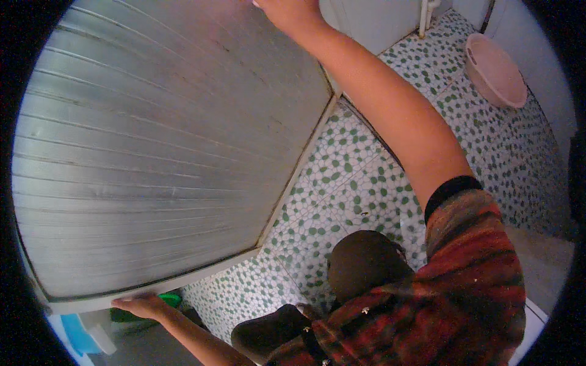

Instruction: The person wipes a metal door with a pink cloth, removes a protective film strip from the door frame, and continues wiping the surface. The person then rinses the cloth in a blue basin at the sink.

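Note:
A large ribbed, frosted door panel point(165, 165) in a pale frame fills the left half of the view, with grime along its frame edges. At its lower left, my left hand point(139, 306) grips the frame's edge. My right arm reaches up across the view, and my right hand point(293, 17) is at the upper part of the panel. The upper picture edge cuts off most of its fingers. A small pale spot shows at its fingertips; what it is, I cannot make out.
Green-and-white pebble-patterned tiles point(351, 165) cover the floor, crossed by a dark threshold strip point(372, 131). A pink plastic basin point(495, 73) leans by the right wall. A white pipe point(424, 18) stands at the back. Blue-and-white point(82, 334) and green items point(171, 299) sit below the panel.

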Motion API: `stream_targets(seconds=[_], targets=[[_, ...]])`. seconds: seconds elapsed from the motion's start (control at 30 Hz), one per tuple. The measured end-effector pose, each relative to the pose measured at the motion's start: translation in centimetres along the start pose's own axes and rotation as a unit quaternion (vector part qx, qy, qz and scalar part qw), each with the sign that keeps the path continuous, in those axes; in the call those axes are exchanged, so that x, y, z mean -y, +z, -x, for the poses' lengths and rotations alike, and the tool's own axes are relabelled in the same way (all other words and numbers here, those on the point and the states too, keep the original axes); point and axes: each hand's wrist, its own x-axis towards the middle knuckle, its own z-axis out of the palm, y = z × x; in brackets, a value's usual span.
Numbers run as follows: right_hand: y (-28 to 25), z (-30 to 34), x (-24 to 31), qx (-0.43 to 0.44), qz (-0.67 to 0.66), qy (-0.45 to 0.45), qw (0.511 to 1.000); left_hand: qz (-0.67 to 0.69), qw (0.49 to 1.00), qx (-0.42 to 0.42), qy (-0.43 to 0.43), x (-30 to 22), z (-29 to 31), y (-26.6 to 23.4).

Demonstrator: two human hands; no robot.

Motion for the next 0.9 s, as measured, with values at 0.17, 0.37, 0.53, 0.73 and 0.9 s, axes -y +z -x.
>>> stream_targets(seconds=[0.17,0.37,0.53,0.73,0.9], targets=[[1.7,5.1,-6.0,-0.073,0.146,-0.128,0.978,0.024,0.999,0.009,-0.027,-0.6,1.1,0.6],[-3.1,22.1,-13.8,-0.036,0.185,0.14,0.972,-0.006,0.999,-0.029,-0.013,-2.0,3.3,2.2],[-4.6,29.3,-12.7,-0.041,-0.046,0.492,0.868,0.031,0.999,-0.001,-0.026,-1.6,3.0,1.9],[-2.6,25.7,-6.0,0.044,-0.098,0.388,0.915,0.009,1.0,-0.005,0.01,-1.1,2.4,0.9],[-1.6,23.0,-3.3,0.036,-0.069,0.354,0.932,0.05,0.998,0.011,-0.023,-1.2,2.5,0.5]])
